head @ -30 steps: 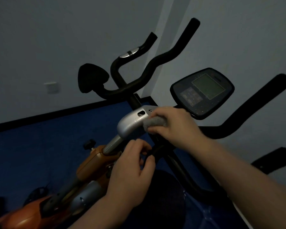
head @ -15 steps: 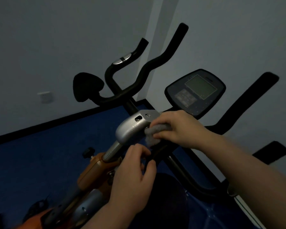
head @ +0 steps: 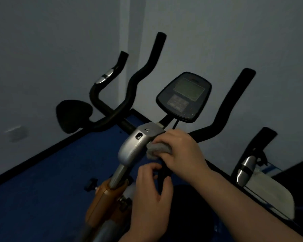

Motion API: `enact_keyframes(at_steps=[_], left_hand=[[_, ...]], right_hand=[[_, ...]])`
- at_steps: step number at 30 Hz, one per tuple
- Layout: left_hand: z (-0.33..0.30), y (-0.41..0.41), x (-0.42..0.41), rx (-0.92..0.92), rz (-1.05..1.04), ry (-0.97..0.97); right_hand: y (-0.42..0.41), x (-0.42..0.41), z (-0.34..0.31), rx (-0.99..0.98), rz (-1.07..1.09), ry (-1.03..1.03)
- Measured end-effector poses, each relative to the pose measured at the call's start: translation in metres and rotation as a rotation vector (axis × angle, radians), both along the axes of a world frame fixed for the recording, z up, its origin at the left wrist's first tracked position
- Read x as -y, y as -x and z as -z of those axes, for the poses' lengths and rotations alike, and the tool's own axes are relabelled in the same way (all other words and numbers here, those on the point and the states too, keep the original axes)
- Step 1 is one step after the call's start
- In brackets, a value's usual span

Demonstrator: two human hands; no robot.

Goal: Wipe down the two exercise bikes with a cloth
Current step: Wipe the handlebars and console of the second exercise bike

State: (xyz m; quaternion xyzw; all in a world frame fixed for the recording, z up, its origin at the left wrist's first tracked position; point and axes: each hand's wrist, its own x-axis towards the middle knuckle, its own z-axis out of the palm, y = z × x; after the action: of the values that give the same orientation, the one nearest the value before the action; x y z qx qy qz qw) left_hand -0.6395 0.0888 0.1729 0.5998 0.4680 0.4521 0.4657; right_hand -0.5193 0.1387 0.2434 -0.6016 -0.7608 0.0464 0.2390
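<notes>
Pressing cloth [head: 157, 148] — right hand [head: 182, 152] (console [head: 183, 96] writing unreadable).

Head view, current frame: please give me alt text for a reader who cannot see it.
A person's right hand presses a grey cloth against the silver stem housing of an exercise bike, while the left hand grips a black bar just below. Behind them are black handlebars and a dark console, in a dim room with a blue floor.

grey cloth [head: 157, 148], silver bracket [head: 136, 145], blue floor [head: 42, 180]
</notes>
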Motion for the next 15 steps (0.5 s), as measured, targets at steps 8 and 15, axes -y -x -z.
enact_keyframes(at_steps=[8, 15], left_hand=[[0.010, 0.006, 0.007, 0.010, 0.066, -0.046], [-0.001, 0.025, 0.012, -0.094, 0.143, -0.092]], right_hand=[[-0.008, 0.058, 0.011, -0.474, 0.339, -0.069], [-0.005, 0.108, 0.015, -0.468, 0.537, -0.101]])
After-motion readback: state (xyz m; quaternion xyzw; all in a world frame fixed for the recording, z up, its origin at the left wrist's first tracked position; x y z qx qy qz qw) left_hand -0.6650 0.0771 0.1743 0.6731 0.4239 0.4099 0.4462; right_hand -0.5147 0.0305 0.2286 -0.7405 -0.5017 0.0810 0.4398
